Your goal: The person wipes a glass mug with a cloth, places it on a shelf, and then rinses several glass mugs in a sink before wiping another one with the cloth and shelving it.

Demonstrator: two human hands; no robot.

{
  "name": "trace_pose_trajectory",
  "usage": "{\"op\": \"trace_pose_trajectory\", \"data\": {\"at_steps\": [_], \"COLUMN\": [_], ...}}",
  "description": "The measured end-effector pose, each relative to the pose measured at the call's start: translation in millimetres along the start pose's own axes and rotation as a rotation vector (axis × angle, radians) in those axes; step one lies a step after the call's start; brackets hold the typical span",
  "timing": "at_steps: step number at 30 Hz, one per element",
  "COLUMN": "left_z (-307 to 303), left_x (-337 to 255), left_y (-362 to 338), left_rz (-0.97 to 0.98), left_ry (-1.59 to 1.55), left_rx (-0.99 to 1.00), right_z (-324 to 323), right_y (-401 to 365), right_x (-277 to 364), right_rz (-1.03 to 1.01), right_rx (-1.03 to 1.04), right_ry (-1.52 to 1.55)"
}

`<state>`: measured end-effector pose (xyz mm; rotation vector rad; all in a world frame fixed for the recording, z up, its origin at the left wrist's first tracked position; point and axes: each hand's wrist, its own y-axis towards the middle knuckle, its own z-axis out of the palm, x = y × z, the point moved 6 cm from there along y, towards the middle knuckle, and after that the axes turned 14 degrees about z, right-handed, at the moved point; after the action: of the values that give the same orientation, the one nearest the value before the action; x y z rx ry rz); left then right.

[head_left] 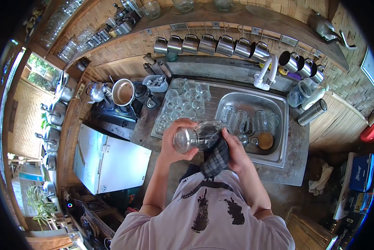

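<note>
My left hand (169, 141) is wrapped round one end of a clear glass jar (202, 130), held tilted on its side in front of my chest. My right hand (237, 155) grips a dark checked cloth (216, 161) and presses it against the jar's other end. Part of the cloth hangs down below the jar. Beyond my hands, several clear glasses (240, 121) lie in the steel sink (285, 125), along with a round brown piece (265, 141) that I cannot name. More glass mugs (183, 100) stand crowded on the drainboard left of the sink.
A white tap (267, 75) rises behind the sink. Steel mugs (207, 44) hang from the shelf above. Right of the sink stand a glass jar (299, 94) and a steel flask (312, 112). A pot (123, 92) and kettle (97, 91) sit left, near a white fridge (122, 162).
</note>
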<state>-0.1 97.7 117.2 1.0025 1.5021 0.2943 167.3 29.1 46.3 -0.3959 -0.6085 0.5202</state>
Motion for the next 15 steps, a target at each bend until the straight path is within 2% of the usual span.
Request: {"op": "trace_pose_trajectory", "data": {"at_steps": [2,3,7,8,10,13,15], "left_z": [1.2,2.3,8.6,9.2,15.6,20.2,14.9], "left_x": [-4.1,-4.2,22.2,34.2,51.9,50.5,42.6], "left_y": [5.4,3.0,-19.1,-28.3,-45.9,-45.0,-39.5], "left_rz": [0.121,0.079,-0.279,-0.357,-0.583,-0.721,-0.639], "left_ry": [0.118,0.105,-0.296,-0.368,-0.64,-0.638,-0.599], "left_rx": [0.084,0.034,-0.311,-0.389,-0.642,-0.585,-0.523], "right_z": [-7.7,-8.8,7.5,21.6,42.5,37.5,31.6], "right_y": [-2.6,-3.1,-18.0,-28.6,-45.0,-41.5,-34.9], "right_x": [4.6,5.5,9.1,15.8,23.7,22.0,22.4], "right_rz": [-0.02,-0.031,-0.444,-0.739,-1.164,-1.19,-1.126], "right_rx": [0.033,0.05,-0.025,-0.088,-0.257,-0.27,-0.229], "right_ry": [-0.073,-0.109,-0.496,-0.73,-1.346,-1.36,-1.319]}}
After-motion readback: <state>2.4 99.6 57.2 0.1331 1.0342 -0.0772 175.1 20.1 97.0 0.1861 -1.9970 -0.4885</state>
